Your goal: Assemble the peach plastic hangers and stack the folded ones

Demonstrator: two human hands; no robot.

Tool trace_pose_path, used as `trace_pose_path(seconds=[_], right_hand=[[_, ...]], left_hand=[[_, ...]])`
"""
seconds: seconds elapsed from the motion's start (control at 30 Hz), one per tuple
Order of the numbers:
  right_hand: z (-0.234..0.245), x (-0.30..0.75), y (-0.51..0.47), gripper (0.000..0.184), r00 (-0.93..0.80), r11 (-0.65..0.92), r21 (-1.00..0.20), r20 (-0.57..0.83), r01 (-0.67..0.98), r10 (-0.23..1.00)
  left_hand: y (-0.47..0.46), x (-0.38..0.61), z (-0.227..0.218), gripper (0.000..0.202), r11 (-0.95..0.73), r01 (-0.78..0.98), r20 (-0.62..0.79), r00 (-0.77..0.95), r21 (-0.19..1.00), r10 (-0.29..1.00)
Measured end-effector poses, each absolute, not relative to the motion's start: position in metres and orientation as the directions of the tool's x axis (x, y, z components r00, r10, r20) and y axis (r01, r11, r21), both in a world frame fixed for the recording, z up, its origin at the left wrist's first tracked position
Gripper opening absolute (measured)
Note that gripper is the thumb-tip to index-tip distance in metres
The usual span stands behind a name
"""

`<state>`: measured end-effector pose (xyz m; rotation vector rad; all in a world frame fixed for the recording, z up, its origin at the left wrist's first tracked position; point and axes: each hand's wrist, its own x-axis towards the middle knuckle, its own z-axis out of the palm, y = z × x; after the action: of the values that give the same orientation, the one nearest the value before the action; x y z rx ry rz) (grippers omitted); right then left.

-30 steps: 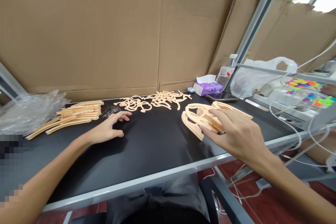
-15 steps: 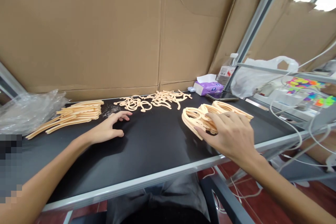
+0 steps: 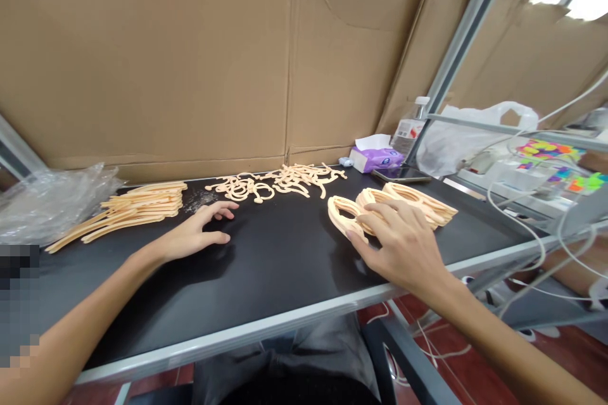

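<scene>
Two bare hands: over a black table [image 3: 270, 259], well apart from each other.
Left hand [image 3: 197, 234]: loosely curved and empty, with a wide gap between thumb and forefinger.
Right hand [image 3: 401, 240]: bent over pale loops [image 3: 337, 218], with thumb and fingertips at the leftmost stack; cannot tell whether gripping or merely resting.
Loops: in three stacks side by side, under and around the right fingertips, reaching right past the knuckles.
Sticks [image 3: 147, 202]: long, pale, piled left of the left fingers.
Crumbs [image 3: 194, 198]: scattered just beyond the left knuckles.
Curly pieces [image 3: 297, 175]: heaped beyond the left fingertips, towards the right ones.
Tissue pack [image 3: 380, 159]: purple, beyond the right fingers; printed on the front, but too small to read.
Bottle [image 3: 407, 130]: behind the pack, farther from the right fingers; labelled in white with a red mark, illegible.
Phone [image 3: 403, 174]: flat, beyond the right fingers.
Clear plastic bag [image 3: 57, 202]: left of the sticks, farthest from the left fingertips.
</scene>
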<state>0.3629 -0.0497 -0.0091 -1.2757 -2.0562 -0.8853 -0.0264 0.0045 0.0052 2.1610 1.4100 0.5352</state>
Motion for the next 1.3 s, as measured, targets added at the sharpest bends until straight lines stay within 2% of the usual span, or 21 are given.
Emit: trace_pose_path(seconds=[0.17,0.3,0.43,0.57,0.87,1.3], right_hand=[[-0.01,0.358,-0.047,0.03,-0.38,0.27,0.273,0.744,0.923,0.55],[-0.007,0.36,-0.049,0.034,-0.361,0.221,0.286,0.715,0.933,0.599],[-0.005,0.366,-0.052,0.038,-0.331,0.215,0.253,0.682,0.943,0.653],[-0.008,0.372,-0.053,0.042,-0.346,0.238,0.251,0.681,0.938,0.645],[-0.017,0.371,-0.054,0.036,-0.378,0.224,0.305,0.734,0.926,0.564],[-0.013,0.365,-0.059,0.037,-0.333,0.161,0.301,0.711,0.94,0.619]], left_hand=[[0.005,-0.026,0.005,0.062,-0.339,0.725,0.039,0.397,0.599,0.917],[0.005,-0.025,0.006,0.062,-0.337,0.734,0.037,0.392,0.59,0.919],[0.004,-0.025,0.007,0.061,-0.34,0.734,0.044,0.391,0.588,0.919],[0.004,-0.025,0.007,0.059,-0.345,0.731,0.048,0.394,0.588,0.918],[0.003,-0.023,0.008,0.063,-0.338,0.742,0.051,0.381,0.579,0.923],[0.004,-0.026,0.005,0.063,-0.345,0.73,0.051,0.393,0.59,0.918]])
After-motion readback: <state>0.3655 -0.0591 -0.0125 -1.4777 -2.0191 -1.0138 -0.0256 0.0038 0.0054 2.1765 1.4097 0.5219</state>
